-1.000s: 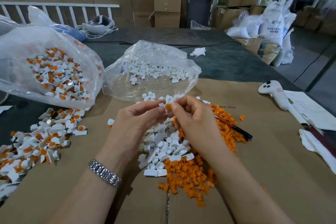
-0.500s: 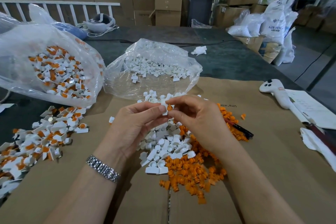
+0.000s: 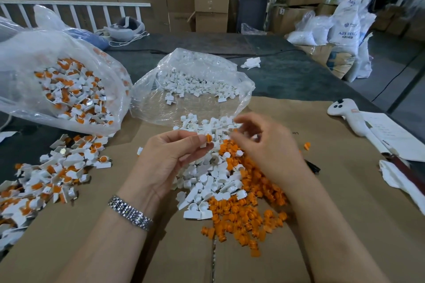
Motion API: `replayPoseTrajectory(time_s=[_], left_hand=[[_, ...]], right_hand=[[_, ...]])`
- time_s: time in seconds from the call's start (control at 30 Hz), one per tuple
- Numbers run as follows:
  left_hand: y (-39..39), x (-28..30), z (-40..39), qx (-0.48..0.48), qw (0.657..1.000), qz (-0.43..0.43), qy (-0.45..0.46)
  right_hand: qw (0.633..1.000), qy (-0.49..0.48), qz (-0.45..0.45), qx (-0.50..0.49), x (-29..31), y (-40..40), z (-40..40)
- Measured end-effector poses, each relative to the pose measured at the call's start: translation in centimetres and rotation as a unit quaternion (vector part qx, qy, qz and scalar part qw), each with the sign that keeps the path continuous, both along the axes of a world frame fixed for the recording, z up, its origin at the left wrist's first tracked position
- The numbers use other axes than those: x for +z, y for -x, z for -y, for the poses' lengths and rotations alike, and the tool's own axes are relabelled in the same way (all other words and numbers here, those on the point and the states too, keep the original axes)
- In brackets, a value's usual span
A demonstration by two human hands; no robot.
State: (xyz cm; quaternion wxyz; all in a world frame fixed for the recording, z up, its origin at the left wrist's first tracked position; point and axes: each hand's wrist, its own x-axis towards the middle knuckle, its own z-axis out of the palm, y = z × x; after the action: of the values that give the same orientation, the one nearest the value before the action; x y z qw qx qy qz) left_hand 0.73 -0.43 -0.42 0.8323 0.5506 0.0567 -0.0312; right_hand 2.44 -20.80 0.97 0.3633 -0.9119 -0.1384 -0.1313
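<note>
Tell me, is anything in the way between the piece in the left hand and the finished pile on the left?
Nothing visible. The left hand pinches the orange-and-white piece; between it and the finished pile lie only cardboard and one small white part.

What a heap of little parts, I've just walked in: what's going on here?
A person is putting small parts together. The left hand pinches a white piece with an orange plug in it between thumb and fingers. The right hand, blurred, hangs open above the loose white pieces and orange plugs on the cardboard. Joined pieces lie heaped at the left and in a clear bag.
</note>
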Motion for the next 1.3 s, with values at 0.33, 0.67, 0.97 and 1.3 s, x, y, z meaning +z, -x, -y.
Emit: replayPoseTrajectory(time_s=[0.33,0.67,0.97,1.3], left_hand=[[0.2,0.2,0.0,0.007,1.000,0.004,-0.016],[0.2,0.3,0.0,0.027,0.999,0.022,-0.009],[0.5,0.9,-0.3,0.065,0.995,0.073,0.035],[0.5,0.9,-0.2,0.084,0.994,0.072,-0.007]], right_hand=[[0.945,0.219,-0.193,-0.148,0.0,-0.8,2.9],[0.983,0.045,-0.146,-0.098,3.0,0.0,3.6],[0.945,0.006,-0.302,0.128,4.8,2.6,-0.3],[0.949,0.048,-0.278,0.139,5.0,3.4,-1.7]])
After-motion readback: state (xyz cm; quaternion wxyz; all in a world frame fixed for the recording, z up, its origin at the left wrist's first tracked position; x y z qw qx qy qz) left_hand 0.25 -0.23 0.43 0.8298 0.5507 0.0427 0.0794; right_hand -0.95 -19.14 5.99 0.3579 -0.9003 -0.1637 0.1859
